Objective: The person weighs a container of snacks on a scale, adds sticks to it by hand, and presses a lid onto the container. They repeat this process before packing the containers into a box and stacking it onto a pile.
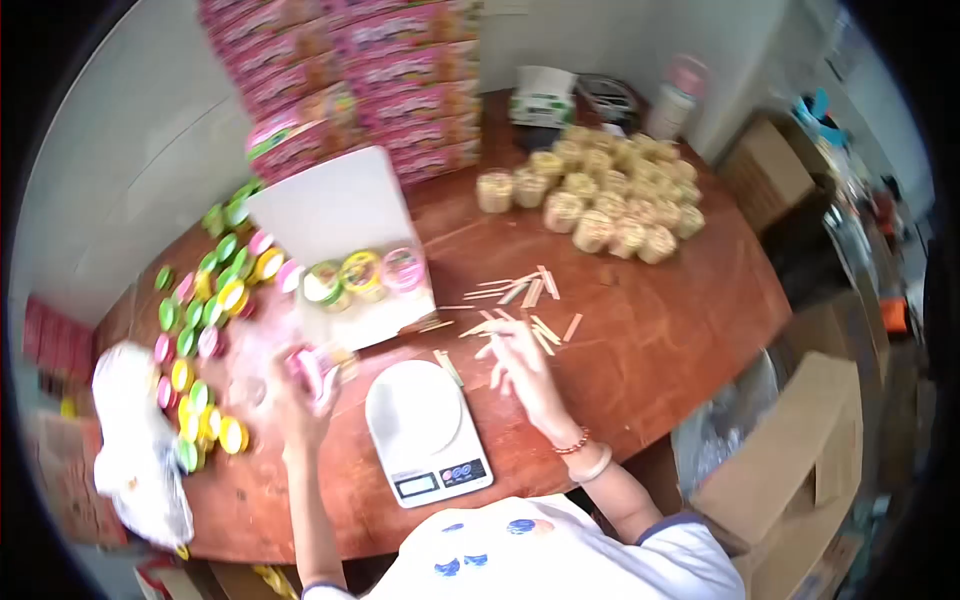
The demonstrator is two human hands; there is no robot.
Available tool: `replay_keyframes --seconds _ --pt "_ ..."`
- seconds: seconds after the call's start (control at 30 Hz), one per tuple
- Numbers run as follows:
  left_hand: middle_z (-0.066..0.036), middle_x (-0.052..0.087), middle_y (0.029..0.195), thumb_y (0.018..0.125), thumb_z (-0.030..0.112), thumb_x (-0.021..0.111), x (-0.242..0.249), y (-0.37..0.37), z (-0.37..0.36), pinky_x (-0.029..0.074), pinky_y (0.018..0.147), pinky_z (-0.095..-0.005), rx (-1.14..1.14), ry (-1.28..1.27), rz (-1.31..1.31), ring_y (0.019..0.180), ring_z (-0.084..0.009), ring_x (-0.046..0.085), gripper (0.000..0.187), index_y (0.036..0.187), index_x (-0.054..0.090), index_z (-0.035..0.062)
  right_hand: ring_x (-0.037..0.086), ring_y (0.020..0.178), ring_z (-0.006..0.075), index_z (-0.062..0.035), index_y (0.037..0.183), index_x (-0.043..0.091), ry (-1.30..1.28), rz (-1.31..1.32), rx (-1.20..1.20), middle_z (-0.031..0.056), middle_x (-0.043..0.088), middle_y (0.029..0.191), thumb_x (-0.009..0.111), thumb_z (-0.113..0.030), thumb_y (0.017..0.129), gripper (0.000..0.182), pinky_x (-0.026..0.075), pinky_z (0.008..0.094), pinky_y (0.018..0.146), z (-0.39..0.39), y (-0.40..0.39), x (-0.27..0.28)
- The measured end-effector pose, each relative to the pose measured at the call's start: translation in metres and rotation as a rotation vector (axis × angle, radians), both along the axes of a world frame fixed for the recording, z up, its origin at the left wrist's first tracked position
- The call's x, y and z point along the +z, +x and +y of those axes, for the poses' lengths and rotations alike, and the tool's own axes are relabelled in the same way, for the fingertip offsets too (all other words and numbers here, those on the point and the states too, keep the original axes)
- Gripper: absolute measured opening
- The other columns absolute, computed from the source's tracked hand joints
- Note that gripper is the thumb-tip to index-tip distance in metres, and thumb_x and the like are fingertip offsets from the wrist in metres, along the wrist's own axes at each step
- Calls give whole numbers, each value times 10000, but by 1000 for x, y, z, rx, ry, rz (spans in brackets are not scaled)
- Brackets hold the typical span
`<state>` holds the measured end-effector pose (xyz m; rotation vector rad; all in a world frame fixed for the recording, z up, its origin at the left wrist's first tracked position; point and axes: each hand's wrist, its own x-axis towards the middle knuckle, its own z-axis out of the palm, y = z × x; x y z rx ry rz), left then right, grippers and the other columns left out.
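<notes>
My left hand (pixel 300 405) is wrapped round a small plastic tub with a pink lid (pixel 318 380), blurred by motion, left of the kitchen scale (pixel 415 410). Fingers apart, my right hand (pixel 522 368) hovers over or beside several loose flat sticks (pixel 545 330); I see nothing in it. An open white box (pixel 385 325) lies ahead, holding a green-lidded tub (pixel 325 285), a yellow-lidded tub (pixel 362 275) and a pink-lidded tub (pixel 404 269). The scale carries a round white plate; its display is too small to read.
Many green, yellow and pink lids (pixel 233 296) spread along the left, beside a white plastic bag (pixel 140 450). Pale filled cups (pixel 610 195) cluster at the back right. Pink cartons (pixel 410 80) stack behind the table (pixel 690 320). An open cardboard box (pixel 790 460) stands at right.
</notes>
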<state>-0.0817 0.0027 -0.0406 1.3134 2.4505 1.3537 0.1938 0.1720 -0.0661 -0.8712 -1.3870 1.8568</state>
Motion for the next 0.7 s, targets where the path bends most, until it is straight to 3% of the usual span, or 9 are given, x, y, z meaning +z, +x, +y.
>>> replay_keyframes --seconds 0.03,0.1,0.17,0.2,0.33,0.43,0.57,0.6,0.7 --pt "-153 587 1139 812 120 797 9 1 10 534 884 -384 -13 -65 221 1009 -271 634 562 1286 510 24 582 656 66 -52 1328 491 74 -54 -55 96 645 1094 554 -269 1070 343 445 187 533 7 -8 -5" --pt "-174 580 1095 803 253 832 16 10 31 552 794 -415 -61 -78 168 942 -332 652 542 1220 551 52 616 886 114 -18 1372 450 302 -164 -124 163 565 1276 624 -236 1036 436 527 236 691 16 -26 -27" --pt "-172 574 1085 809 347 830 14 17 50 559 741 -451 -120 -72 246 908 -353 665 567 1212 554 59 621 991 162 -8 1404 424 492 -254 -69 179 553 1319 630 -214 1032 473 552 291 804 24 -43 -36" --pt "-165 575 1089 805 384 831 12 20 60 557 718 -464 -88 -73 263 894 -357 670 586 1210 552 66 622 1120 238 0 1443 396 477 -245 -31 218 522 1377 614 -201 1039 501 545 357 935 25 -50 -32" --pt "-149 581 1103 810 426 826 15 16 94 563 684 -482 18 -113 340 887 -361 679 601 1209 537 81 527 1334 331 -3 1481 372 414 -178 6 259 472 1456 580 -185 1052 510 497 418 1063 30 -76 -39" --pt "-181 580 1124 825 429 812 8 17 109 577 722 -493 -16 -196 291 918 -388 683 618 1232 519 67 537 1313 412 10 1479 380 533 -129 -21 287 505 1444 576 -281 1051 553 454 494 1071 33 -92 -50" --pt "-265 553 1302 899 448 745 -20 21 121 541 934 -493 -277 -132 64 1052 -440 671 700 1370 463 13 595 1265 378 -7 1409 479 461 -142 46 260 609 1349 547 -280 1067 442 475 457 1041 31 -93 -43" --pt "-285 578 1337 924 442 723 -14 21 122 510 985 -473 -314 -148 -109 1117 -438 662 716 1411 445 -3 612 1239 374 -2 1378 503 452 -148 51 259 625 1323 546 -277 1068 416 490 452 1016 33 -92 -42" --pt "-295 632 1281 938 428 710 -19 18 120 510 971 -464 -307 -271 -214 1154 -436 655 674 1401 466 2 682 1119 359 8 1309 554 440 -179 73 244 687 1211 554 -259 1062 364 538 441 911 35 -89 -36"
